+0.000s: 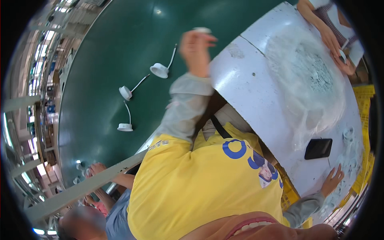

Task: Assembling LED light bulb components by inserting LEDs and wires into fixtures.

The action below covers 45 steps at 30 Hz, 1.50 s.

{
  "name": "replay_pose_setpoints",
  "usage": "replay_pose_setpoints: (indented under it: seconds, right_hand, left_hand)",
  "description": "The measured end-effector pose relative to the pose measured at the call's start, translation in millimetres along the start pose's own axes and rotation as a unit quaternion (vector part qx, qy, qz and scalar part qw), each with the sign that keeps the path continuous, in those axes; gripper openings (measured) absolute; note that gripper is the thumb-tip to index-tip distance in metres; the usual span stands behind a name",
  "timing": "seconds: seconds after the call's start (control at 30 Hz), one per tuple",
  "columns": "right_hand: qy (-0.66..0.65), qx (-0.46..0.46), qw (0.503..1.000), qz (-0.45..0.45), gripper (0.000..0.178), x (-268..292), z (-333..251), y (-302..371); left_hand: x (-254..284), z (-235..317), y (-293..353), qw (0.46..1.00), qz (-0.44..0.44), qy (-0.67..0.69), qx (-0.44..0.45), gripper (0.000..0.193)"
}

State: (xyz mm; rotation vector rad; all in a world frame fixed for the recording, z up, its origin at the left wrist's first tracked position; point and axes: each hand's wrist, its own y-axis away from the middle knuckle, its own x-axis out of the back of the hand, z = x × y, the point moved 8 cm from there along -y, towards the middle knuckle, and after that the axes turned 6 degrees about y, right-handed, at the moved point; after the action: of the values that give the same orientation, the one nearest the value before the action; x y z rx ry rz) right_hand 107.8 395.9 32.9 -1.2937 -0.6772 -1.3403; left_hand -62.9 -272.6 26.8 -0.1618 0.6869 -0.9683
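Note:
My left hand [195, 52] reaches out over the green surface [120, 44], its fingers closed on a white round piece [203, 30], partly hidden and a little blurred. Below and to the left lie three white round housings with short white leads: the nearest housing [159, 71], a middle housing [125, 93] and a farther housing [125, 127]. On the white table, my right hand [333, 182] rests with fingers spread, beside clear round plastic pieces [349, 135]. Nothing shows in its grip.
A clear plastic bag [316, 80] of small glinting parts lies on the white table [240, 76]. Near it is a black flat rectangular device [319, 149]. Another person's hands [340, 60] hold a white piece at upper right. A rail [80, 190] and a co-worker's hand [96, 169] are at lower left.

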Motion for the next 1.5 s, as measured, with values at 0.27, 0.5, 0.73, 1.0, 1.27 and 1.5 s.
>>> replay_pose_setpoints:
  seconds: [0.27, 0.5, 0.73, 1.0, 1.27, 1.5]
  right_hand:
    - [-0.148, 0.028, 0.987, -0.048, 0.024, 34, -68, -58]
    - [-0.43, 0.246, 0.863, 0.098, 0.017, 113, -226, -96]
    - [-0.296, 0.342, 0.892, 0.019, 0.014, 38, -326, -155]
    - [-0.225, 0.296, 0.928, 0.004, 0.009, 23, -326, -161]
    - [-0.476, 0.217, 0.852, 0.017, 0.01, 31, -304, -154]
    - [-0.501, 0.108, 0.857, 0.04, 0.01, 39, -273, -147]
  left_hand:
    - [204, 36, -28, 0.894, -0.016, -0.439, 0.092, 0.046]
    - [226, 14, -8, 0.822, -0.119, -0.538, 0.144, 0.038]
    - [153, 7, -18, 0.871, -0.152, -0.458, 0.086, 0.021]
    - [-49, -3, -1, 0.956, -0.246, -0.071, 0.141, 0.01]
    - [-186, -3, 43, 0.842, -0.422, 0.215, 0.258, 0.025]
    - [-238, -39, 117, 0.648, -0.387, 0.514, 0.407, 0.03]
